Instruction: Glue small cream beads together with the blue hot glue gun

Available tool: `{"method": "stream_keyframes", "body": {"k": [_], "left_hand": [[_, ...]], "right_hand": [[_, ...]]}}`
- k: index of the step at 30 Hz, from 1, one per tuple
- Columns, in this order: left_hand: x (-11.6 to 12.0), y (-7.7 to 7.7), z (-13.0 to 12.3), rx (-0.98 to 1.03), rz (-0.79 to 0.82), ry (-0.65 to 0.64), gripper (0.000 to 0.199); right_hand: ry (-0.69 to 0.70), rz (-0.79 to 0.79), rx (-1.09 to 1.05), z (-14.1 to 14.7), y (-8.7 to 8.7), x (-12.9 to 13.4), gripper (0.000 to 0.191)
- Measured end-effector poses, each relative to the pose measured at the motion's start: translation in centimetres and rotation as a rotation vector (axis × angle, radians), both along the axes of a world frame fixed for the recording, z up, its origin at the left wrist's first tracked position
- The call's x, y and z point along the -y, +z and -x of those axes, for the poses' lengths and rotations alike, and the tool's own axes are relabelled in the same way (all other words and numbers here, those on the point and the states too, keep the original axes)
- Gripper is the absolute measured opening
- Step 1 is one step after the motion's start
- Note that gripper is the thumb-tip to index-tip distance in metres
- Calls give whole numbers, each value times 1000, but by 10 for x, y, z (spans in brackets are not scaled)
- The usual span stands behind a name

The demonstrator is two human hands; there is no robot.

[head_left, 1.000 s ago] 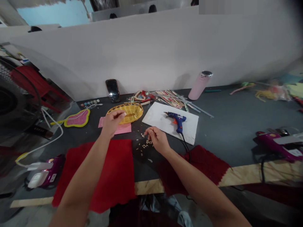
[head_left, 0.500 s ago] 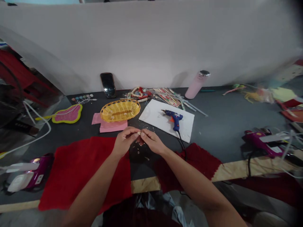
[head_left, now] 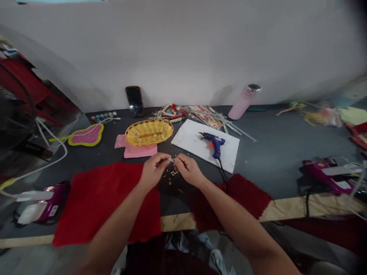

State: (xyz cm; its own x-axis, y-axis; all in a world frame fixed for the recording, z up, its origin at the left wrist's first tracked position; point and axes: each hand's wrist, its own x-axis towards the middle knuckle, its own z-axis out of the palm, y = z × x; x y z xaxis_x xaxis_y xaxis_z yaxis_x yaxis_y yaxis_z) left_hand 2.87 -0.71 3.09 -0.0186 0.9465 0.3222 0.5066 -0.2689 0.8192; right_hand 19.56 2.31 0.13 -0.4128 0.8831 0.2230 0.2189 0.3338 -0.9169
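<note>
My left hand is closed in a pinch on a small pale piece, too small to name. My right hand meets it from the other side, thumb and fingertips pressed together at the edge of the same piece; whether it grips part of it is hard to see. Below the fingertips, small pale bits lie scattered on the dark table. A yellow woven basket sits just beyond my left hand, partly over pink sheets.
A blue glue gun lies on a white board, its cord running toward me. Red cloths lie under both forearms. Patterned strips, a pink bottle and a phone are at the back; purple devices stand at the sides.
My right hand's fingers have curled in, and the hands have drawn slightly apart at the fingertips. The pale bits beneath show more clearly. The whole view has shifted a little.
</note>
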Motion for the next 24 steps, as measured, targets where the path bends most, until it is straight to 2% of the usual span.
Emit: {"method": "stream_keyframes", "body": {"k": [4, 7, 10, 13, 17, 19, 22, 24], "left_hand": [[-28, 14, 34, -279, -61, 134, 19], [-60, 13, 70, -532, -59, 201, 19], [-87, 6, 95, -691, -22, 221, 19], [-102, 0, 103, -711, 30, 198, 18], [-108, 4, 98, -682, 85, 195, 21], [-107, 10, 95, -671, 100, 247, 16], [-97, 15, 94, -617, 47, 327, 15], [-83, 11, 93, -554, -21, 329, 16]], "right_hand": [[-218, -21, -65, -6, 1, -7, 32], [-358, -65, -137, -9, 3, -11, 31], [-383, -67, -171, -9, 4, -13, 27], [-347, -48, -151, -9, 4, -13, 25], [-356, -44, -113, -9, 0, -13, 20], [-362, -55, -113, -8, -2, -14, 18], [-335, -64, -106, -7, -7, -15, 17], [-323, -55, -128, -6, -8, -15, 18]]}}
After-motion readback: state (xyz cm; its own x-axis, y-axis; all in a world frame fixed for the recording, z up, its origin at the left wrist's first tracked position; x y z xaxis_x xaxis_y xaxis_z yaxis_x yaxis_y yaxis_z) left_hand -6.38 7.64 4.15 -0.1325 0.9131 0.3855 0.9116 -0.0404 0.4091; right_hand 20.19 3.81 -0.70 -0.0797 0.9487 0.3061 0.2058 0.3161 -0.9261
